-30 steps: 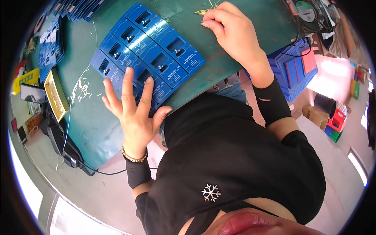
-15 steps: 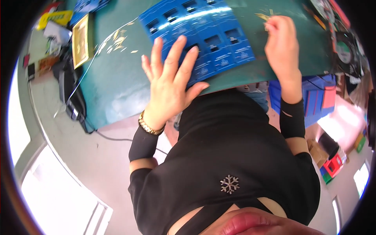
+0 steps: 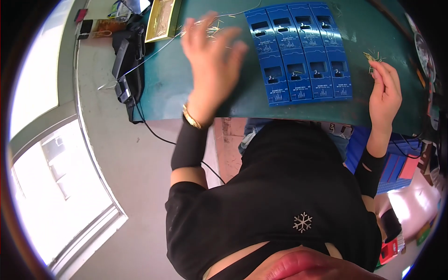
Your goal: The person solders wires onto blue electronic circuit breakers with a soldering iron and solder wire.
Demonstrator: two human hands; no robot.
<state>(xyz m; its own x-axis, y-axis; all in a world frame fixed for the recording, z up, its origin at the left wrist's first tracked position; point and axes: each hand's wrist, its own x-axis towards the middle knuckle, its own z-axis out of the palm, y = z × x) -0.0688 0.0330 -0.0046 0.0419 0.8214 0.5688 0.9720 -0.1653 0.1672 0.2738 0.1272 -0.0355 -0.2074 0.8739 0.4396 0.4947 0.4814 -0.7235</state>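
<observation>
Worktop (image 3: 168, 93) is green, its near edge running in front of the person's body, just short of both wrists. Glare lies in a band across the upper row of the cards. Grey floor (image 3: 126, 168) shows to the left of the left forearm, with a bright window (image 3: 51, 186) farther out on that side. Beyond the worktop's edge, below the right hand, a blue crate (image 3: 386, 175); a red crate (image 3: 388, 252) lower down, near the right elbow.

Cards (image 3: 298, 53), blue, eight in two rows of four, each with a dark cut-out: flat on the worktop between the hands, apart from both.

Left hand (image 3: 212, 74): raised left of the cards, blurred, fingers spread wide, nothing seen in its grasp. Gold slivers (image 3: 213, 31) lie loose around and behind its fingertips. Open gold box (image 3: 173, 23) just beyond, to its left; a thin pale wire (image 3: 156, 53) passes between that box and the hand, towards black gear (image 3: 122, 58) farther left.

Right hand (image 3: 385, 100): right of the cards, thumb and fingertips drawn close at a small sliver heap (image 3: 371, 57). Whether it has hold of one, I cannot tell from here.
</observation>
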